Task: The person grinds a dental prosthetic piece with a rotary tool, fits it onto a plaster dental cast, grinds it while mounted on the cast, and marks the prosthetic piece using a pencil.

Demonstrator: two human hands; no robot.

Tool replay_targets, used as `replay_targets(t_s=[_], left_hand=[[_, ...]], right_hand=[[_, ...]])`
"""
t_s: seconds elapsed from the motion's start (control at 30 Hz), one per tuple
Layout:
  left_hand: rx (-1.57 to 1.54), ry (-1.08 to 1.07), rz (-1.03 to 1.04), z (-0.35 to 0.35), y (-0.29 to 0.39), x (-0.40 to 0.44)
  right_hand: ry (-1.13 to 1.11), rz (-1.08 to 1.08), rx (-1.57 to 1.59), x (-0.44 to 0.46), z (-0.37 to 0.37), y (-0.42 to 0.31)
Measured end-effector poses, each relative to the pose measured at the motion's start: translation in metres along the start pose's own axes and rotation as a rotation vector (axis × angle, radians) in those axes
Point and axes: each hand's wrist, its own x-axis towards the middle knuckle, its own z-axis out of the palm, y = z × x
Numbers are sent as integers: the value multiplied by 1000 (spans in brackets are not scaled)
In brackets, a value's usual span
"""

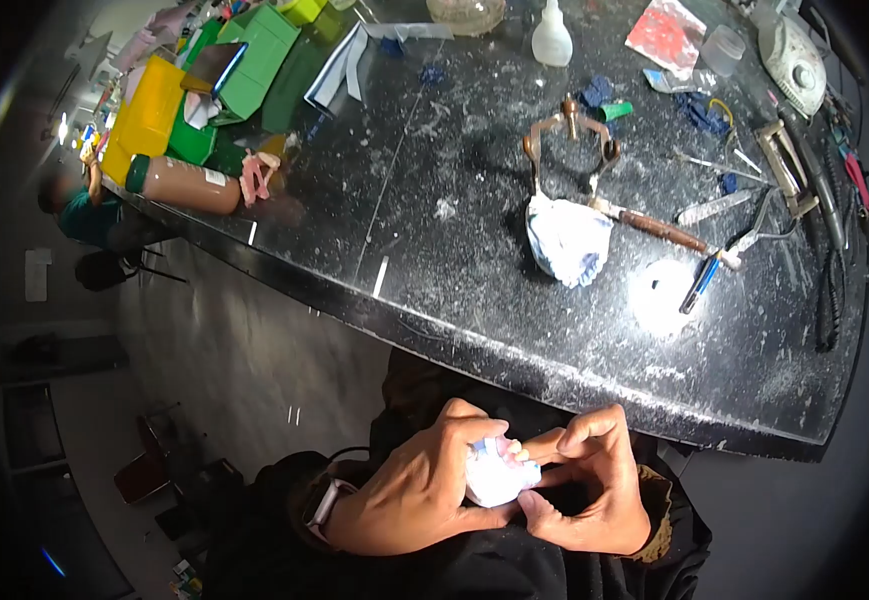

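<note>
Above my lap, in front of the bench edge, my left hand [404,485] grips a white plaster dental cast [494,478] between thumb and fingers. Pink wax and a few yellowish teeth [517,450] show along the cast's upper side. My right hand [594,490] curls in from the other side, its thumb and a fingertip against the cast. Part of the cast is covered by my fingers. On the bench beyond lies a metal articulator [571,125], with another white plaster piece [569,242] at its near end.
A brown-handled tool [659,229] and a blue pen [700,284] lie right of the articulator. A brown bottle [189,185] and green bins [254,65] stand left, a dropper bottle [552,38] at the back, a respirator mask [792,65] far right. Another person [94,215] is at far left.
</note>
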Motion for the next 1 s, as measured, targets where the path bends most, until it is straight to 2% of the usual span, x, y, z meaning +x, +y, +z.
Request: replay_targets(t_s=[0.2, 0.43, 0.53, 0.63, 0.7, 0.73, 0.83, 1.0], left_hand=[[157, -6, 60, 13, -8, -11], [112, -37, 99, 15, -9, -12], [113, -115, 121, 12, -12, -12], [146, -224, 164, 7, -12, -8], [161, -277, 200, 5, -10, -5], [152, -223, 266, 6, -11, -6], [270, -205, 383, 9, -13, -8], [303, -259, 442, 13, -14, -10]], right_hand=[[116, -43, -144, -15, 14, 20], [134, -108, -174, -21, 19, 29], [18, 12, -109, -17, 8, 17], [-36, 279, 195, -15, -2, 10], [-63, 349, 195, -17, -4, 14], [-76, 382, 195, -18, -5, 16], [-65, 410, 169, -22, -3, 18], [9, 339, 51, -26, 8, 19]])
